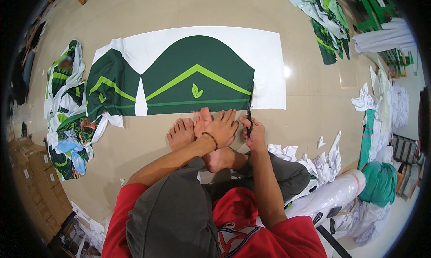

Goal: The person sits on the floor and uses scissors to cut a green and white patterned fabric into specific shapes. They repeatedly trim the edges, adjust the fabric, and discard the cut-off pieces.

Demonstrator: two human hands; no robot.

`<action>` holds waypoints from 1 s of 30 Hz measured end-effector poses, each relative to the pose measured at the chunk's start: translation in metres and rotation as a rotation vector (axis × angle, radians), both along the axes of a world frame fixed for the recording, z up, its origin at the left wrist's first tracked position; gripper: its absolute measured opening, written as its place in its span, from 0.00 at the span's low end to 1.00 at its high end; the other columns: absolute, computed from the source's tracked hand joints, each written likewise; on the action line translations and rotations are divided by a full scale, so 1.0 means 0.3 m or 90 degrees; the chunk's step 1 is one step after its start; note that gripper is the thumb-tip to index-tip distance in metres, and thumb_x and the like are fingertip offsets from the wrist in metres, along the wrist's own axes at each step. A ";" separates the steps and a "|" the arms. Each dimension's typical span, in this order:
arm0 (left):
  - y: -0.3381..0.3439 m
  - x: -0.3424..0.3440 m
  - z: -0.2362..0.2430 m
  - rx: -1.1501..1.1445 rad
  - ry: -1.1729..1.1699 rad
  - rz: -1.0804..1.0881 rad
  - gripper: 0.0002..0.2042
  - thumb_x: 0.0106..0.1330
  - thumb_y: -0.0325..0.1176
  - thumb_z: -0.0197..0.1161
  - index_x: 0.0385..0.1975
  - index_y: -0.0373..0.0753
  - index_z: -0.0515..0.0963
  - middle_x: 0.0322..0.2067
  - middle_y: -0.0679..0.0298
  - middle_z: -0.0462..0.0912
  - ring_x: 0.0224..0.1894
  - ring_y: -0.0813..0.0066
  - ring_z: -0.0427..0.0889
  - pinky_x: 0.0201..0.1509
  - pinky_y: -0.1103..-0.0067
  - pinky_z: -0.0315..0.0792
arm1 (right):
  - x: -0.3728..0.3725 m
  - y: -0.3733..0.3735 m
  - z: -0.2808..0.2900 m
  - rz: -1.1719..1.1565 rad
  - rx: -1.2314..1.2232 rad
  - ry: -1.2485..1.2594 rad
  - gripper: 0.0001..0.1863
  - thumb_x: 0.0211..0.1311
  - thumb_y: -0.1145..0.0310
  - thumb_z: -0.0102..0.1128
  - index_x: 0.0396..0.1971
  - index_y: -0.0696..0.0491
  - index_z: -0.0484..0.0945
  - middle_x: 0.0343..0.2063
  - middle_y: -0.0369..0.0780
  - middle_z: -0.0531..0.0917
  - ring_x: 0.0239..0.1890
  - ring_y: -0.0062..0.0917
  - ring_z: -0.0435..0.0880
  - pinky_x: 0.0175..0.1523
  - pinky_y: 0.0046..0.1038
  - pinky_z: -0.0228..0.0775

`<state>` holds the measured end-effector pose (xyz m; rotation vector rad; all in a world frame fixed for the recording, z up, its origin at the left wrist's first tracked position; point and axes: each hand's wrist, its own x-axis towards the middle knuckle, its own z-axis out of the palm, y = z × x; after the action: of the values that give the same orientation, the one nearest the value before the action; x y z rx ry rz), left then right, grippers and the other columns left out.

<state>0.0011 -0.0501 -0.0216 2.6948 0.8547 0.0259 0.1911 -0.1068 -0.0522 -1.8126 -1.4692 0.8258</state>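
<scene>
A printed fabric sheet (200,51) lies flat on the floor. Its dark green shapes carry bright green zigzag lines and leaf marks, with white around them. My right hand (255,131) grips black scissors (250,106), whose blades lie along the right edge of the larger green shape, at the sheet's near side. Beside it, my left hand (223,129) has its fingers stretched out, the tips at the near edge of the fabric. A brown beaded bracelet (211,140) circles that wrist. My bare feet (182,134) rest just in front of the sheet, one partly under my left hand.
Crumpled printed fabric (74,132) is heaped at the left, with another pile (325,20) at the far right. White scraps (330,155) and a plastic-wrapped roll (332,193) lie to my right, near a green bundle (378,184). Cardboard boxes (42,177) stand at the lower left.
</scene>
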 end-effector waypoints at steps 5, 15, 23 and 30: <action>0.000 -0.005 0.005 0.000 0.004 0.002 0.28 0.62 0.48 0.64 0.57 0.36 0.77 0.68 0.40 0.67 0.71 0.46 0.65 0.74 0.56 0.60 | 0.035 0.026 0.007 -0.168 -0.170 0.510 0.16 0.60 0.70 0.61 0.48 0.53 0.83 0.28 0.45 0.84 0.25 0.39 0.82 0.32 0.35 0.76; 0.002 0.001 0.007 0.004 -0.018 -0.001 0.25 0.61 0.46 0.64 0.53 0.35 0.79 0.66 0.41 0.71 0.70 0.47 0.66 0.73 0.57 0.62 | 0.086 0.124 -0.117 -0.289 -0.286 0.616 0.14 0.74 0.66 0.53 0.43 0.57 0.86 0.22 0.36 0.81 0.17 0.19 0.72 0.20 0.23 0.59; 0.001 -0.001 -0.007 0.016 -0.020 0.001 0.25 0.62 0.47 0.63 0.53 0.35 0.78 0.66 0.40 0.70 0.70 0.47 0.66 0.72 0.57 0.63 | 0.090 0.213 -0.057 -0.298 -0.271 0.626 0.13 0.73 0.68 0.54 0.48 0.56 0.84 0.28 0.38 0.83 0.22 0.20 0.75 0.25 0.23 0.64; 0.000 0.003 -0.011 -0.013 -0.011 0.004 0.27 0.63 0.48 0.64 0.55 0.35 0.76 0.66 0.41 0.69 0.71 0.46 0.64 0.73 0.56 0.61 | 0.090 0.230 -0.002 -0.124 -0.148 0.309 0.14 0.71 0.73 0.56 0.53 0.55 0.83 0.34 0.39 0.85 0.28 0.21 0.79 0.31 0.24 0.71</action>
<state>0.0020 -0.0501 -0.0250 2.6696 0.8534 0.0421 0.2181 -0.0378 -0.0529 -1.7202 -0.9040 1.2693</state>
